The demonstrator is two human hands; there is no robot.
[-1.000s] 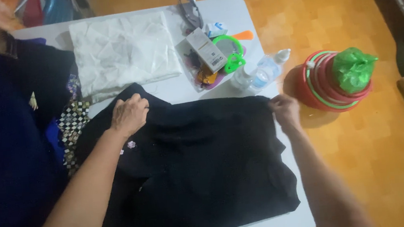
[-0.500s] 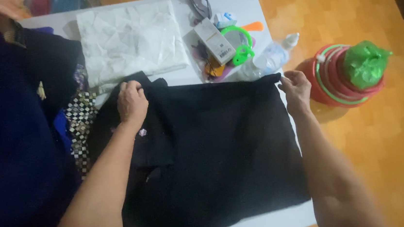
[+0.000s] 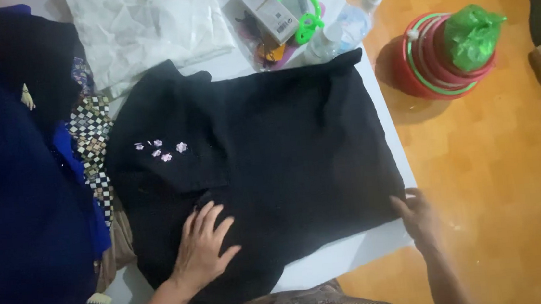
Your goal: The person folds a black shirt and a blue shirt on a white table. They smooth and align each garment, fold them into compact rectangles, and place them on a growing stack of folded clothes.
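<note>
1. A dark blue cloth (image 3: 8,214) lies in a pile at the far left.
2. The left hand (image 3: 202,249) lies flat on the black garment (image 3: 264,152), fingers spread wide.
3. The black garment covers the middle of the white table (image 3: 358,255).
4. The right hand (image 3: 416,216) pinches the garment's near right corner.
5. A red bucket (image 3: 436,66) sits on the floor, far right.

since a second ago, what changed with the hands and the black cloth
Both hands let go of the far edge of the black garment and came to its near edge: the left hand lies flat on it, the right hand at its near right corner. The garment now lies spread flatter. The white folded cloth, red stacked bowls and white table kept their places.
</note>
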